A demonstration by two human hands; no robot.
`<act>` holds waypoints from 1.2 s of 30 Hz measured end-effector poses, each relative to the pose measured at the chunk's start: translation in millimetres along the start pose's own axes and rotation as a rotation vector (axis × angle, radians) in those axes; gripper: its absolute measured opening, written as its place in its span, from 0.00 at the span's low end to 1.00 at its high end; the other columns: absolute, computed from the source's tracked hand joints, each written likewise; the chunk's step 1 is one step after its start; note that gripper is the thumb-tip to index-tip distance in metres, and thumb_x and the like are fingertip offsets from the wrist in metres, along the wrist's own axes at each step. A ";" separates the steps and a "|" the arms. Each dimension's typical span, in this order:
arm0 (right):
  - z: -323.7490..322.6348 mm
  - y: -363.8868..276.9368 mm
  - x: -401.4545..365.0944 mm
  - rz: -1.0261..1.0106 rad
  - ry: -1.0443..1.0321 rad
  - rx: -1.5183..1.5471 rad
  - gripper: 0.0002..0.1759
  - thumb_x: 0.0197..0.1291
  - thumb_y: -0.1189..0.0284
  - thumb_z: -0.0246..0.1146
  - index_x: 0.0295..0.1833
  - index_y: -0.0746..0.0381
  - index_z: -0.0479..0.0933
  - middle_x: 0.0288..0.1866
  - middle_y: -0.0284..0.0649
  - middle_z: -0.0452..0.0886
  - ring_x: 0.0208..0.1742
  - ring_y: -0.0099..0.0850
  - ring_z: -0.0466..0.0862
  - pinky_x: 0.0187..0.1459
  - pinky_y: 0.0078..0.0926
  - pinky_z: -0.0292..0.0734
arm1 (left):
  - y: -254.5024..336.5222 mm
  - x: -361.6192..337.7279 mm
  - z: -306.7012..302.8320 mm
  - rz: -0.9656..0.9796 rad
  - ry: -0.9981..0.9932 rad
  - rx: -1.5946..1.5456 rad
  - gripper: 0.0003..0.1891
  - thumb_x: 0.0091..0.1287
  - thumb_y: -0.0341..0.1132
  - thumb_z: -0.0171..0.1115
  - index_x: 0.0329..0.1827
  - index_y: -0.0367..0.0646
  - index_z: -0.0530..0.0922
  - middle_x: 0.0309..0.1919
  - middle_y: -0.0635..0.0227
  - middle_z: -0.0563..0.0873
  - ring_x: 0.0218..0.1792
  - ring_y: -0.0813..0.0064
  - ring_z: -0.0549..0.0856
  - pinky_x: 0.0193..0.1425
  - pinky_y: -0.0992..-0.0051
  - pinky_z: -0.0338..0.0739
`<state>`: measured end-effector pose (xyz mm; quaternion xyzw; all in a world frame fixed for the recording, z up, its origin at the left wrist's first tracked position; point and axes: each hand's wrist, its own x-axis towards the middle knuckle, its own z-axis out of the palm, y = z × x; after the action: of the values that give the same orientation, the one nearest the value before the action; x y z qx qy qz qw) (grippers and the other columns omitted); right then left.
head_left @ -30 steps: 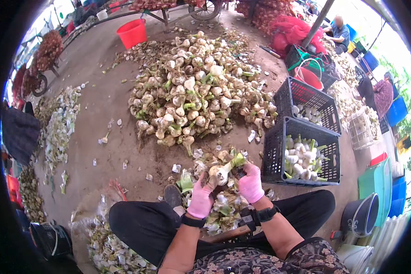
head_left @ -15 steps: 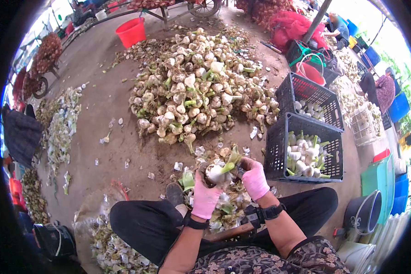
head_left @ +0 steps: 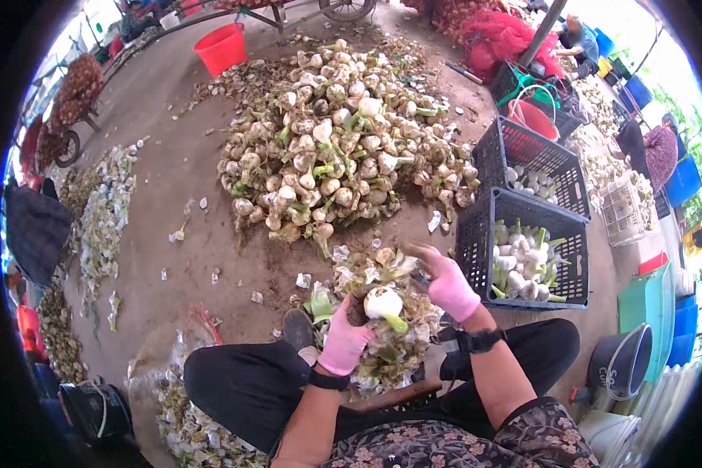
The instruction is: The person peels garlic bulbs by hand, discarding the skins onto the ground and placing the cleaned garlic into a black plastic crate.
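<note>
My left hand [head_left: 346, 337], in a pink glove with bare, soiled-looking fingers, is closed around a white garlic bulb [head_left: 383, 303]. The bulb's green stem stub points down and to the right. My right hand [head_left: 449, 285], gloved the same way, is apart from the bulb on its right. Its upper fingers reach left over the peelings, and a small dark thing I cannot make out shows by its thumb. Below both hands lies a heap of garlic skins and leaves [head_left: 402, 351] between my legs. Ahead is a large pile of untrimmed garlic [head_left: 327, 148].
A black crate [head_left: 476, 257] of trimmed garlic stands to my right, with another crate [head_left: 487, 156] behind it. A red bucket [head_left: 221, 50] stands beyond the pile. Dark buckets [head_left: 620, 363] are at far right. People [head_left: 659, 156] sit farther off on the right.
My right hand has moved away from the bulb, up and to the right. The bulb has turned in my left hand, its stem now pointing down, and sits slightly lower.
</note>
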<state>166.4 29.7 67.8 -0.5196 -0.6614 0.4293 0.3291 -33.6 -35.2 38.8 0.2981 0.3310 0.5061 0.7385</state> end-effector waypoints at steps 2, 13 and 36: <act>-7.0 -24.6 -9.1 0.060 -0.143 0.233 0.26 0.55 0.80 0.65 0.62 0.64 0.72 0.62 0.43 0.74 0.60 0.30 0.76 0.59 0.27 0.72 | 6.1 0.2 4.5 -0.054 0.032 -0.035 0.31 0.55 0.20 0.68 0.63 0.36 0.66 0.55 0.64 0.78 0.55 0.74 0.78 0.62 0.73 0.72; 4.2 -44.0 -8.7 0.011 -0.102 -0.159 0.18 0.45 0.84 0.63 0.44 0.62 0.83 0.36 0.44 0.83 0.38 0.34 0.84 0.41 0.27 0.77 | 5.4 0.5 6.6 -0.103 0.043 -0.294 0.27 0.62 0.32 0.67 0.62 0.34 0.68 0.52 0.63 0.80 0.53 0.72 0.80 0.59 0.73 0.74; 19.9 46.1 -12.0 0.188 -0.297 -0.823 0.30 0.46 0.75 0.63 0.59 0.47 0.75 0.62 0.46 0.71 0.62 0.47 0.71 0.59 0.38 0.71 | -11.9 3.3 -12.9 -0.035 0.049 0.070 0.24 0.68 0.39 0.59 0.64 0.39 0.67 0.51 0.64 0.80 0.51 0.73 0.80 0.53 0.74 0.77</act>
<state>170.5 17.7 17.7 -0.5977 -0.7672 0.2285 -0.0441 -36.4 -34.4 21.2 0.3056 0.3716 0.4881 0.7282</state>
